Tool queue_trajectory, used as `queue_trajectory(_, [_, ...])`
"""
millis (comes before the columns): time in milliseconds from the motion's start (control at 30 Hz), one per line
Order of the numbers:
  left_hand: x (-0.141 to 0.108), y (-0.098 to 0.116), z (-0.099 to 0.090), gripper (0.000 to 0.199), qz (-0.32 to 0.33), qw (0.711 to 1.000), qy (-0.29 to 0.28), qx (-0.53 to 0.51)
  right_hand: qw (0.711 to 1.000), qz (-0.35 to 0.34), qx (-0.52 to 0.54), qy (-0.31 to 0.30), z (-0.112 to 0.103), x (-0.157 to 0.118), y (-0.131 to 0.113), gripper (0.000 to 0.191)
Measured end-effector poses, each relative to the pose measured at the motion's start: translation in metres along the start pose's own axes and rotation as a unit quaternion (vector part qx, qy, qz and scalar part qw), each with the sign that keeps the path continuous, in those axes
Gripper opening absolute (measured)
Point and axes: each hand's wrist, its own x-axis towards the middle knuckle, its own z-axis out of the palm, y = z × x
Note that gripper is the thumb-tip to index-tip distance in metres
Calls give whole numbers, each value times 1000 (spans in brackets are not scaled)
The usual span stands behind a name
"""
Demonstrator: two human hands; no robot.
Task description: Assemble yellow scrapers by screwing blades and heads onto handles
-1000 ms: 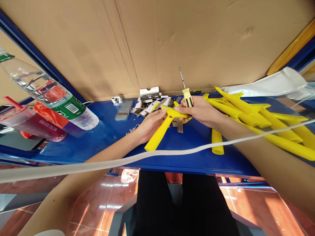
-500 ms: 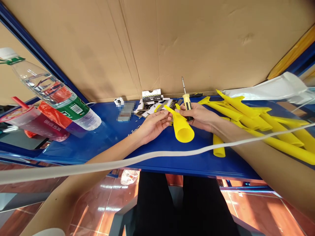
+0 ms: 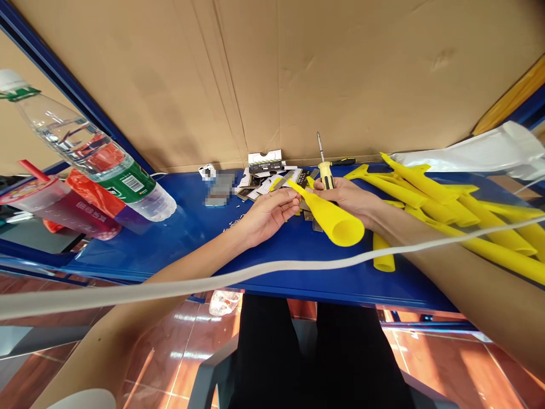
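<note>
assembly workshop; blue metal bench (image 3: 191, 250); cardboard backing (image 3: 340, 85); screwdriver (image 3: 326, 176); yellow plastic parts (image 3: 404, 192)

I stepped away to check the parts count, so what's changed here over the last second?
The yellow funnel-shaped plastic piece has swung round: its wide end, first pointing lower left, now points lower right, with its narrow tip by the left hand. The right hand holds the screwdriver upright throughout. The heap of yellow plastic pieces stayed as it was.
</note>
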Motion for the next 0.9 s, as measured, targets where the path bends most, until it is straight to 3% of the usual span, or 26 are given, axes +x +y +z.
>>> queue_trajectory(167, [-4,0,2,15,1,1000,0,9,999,-20,-32,16,-4,4,2,58])
queue_trajectory(367, [-6,6,3,12,-32,999,37,23,991,-97,-86,41,-10,12,5,68])
queue_trajectory(600, [-8,0,7,7,-33,999,14,17,950,-171,-239,109,-16,17,10,58])
queue_trajectory(700, [-6,-5,6,12,-48,998,14,38,899,-169,-387,113,-19,17,6,47])
queue_trajectory(833, [-2,-6,4,17,-54,996,48,59,764,-217,-587,155,-23,14,-6,42])
queue_trajectory(900, [-2,-5,4,18,-50,996,47,64,725,-241,-620,181,-28,11,-14,46])
